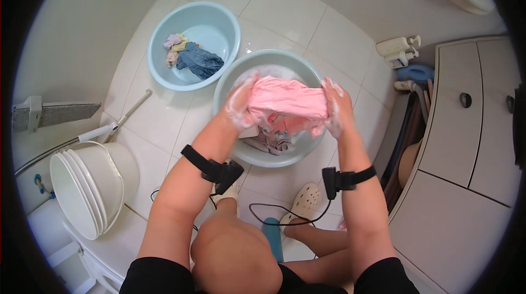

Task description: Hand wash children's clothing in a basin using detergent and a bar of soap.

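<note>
A wet pink garment (289,97) is stretched between my two hands above a light blue basin (267,161) of soapy water. My left hand (241,102), covered in suds, grips its left end. At the other end my right hand (338,109), also foamy, holds the cloth. Some of the fingers are hidden behind the fabric. Below the garment, a greyish-mauve cloth (271,144) lies in the basin, next to a pale block-like object (249,132) whose kind I cannot make out.
A second blue basin (222,20) at the far left contains a denim piece (200,61) and small pastel cloths. A white bucket (82,195) stands at left, near a shower hose (96,133). Pump bottles (395,46) and a grey cabinet (444,184) are at right.
</note>
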The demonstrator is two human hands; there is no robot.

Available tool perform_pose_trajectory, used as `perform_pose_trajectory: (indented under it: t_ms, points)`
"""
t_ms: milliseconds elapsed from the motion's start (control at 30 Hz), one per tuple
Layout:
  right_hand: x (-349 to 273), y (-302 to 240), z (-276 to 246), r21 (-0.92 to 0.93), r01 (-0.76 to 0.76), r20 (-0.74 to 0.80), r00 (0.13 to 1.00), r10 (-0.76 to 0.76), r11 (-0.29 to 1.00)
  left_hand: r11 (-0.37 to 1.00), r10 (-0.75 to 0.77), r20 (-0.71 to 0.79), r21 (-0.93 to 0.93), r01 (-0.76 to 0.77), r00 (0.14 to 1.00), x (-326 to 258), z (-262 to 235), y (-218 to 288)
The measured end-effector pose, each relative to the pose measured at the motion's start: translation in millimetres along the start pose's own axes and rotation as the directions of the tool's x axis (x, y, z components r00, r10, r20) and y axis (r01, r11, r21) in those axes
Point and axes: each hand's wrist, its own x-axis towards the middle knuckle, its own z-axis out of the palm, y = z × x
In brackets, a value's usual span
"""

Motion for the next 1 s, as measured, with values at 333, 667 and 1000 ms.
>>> perform_pose_trajectory:
  t_ms: [333,667,1000]
  points:
    - [4.9,5.8,-3.8,0.46,-0.323,0.556,0.831,0.016,0.827,0.981,0.135,0.106,0.128,-0.149,0.985,-4.0,-1.8,-17.4]
    - [20.3,-4.2,-13.4,0.45,-0.196,0.448,0.894,-0.031,0.871,0.91,-0.176,0.012,0.383,0.158,0.984,0.8,-0.9,-23.9]
    - [-7.6,32.6,-0.6,-0.089,-0.04,0.277,0.959,0.064,0.995,0.997,-0.04,0.012,-0.061,0.04,0.999,-0.3,9.2,-20.8]
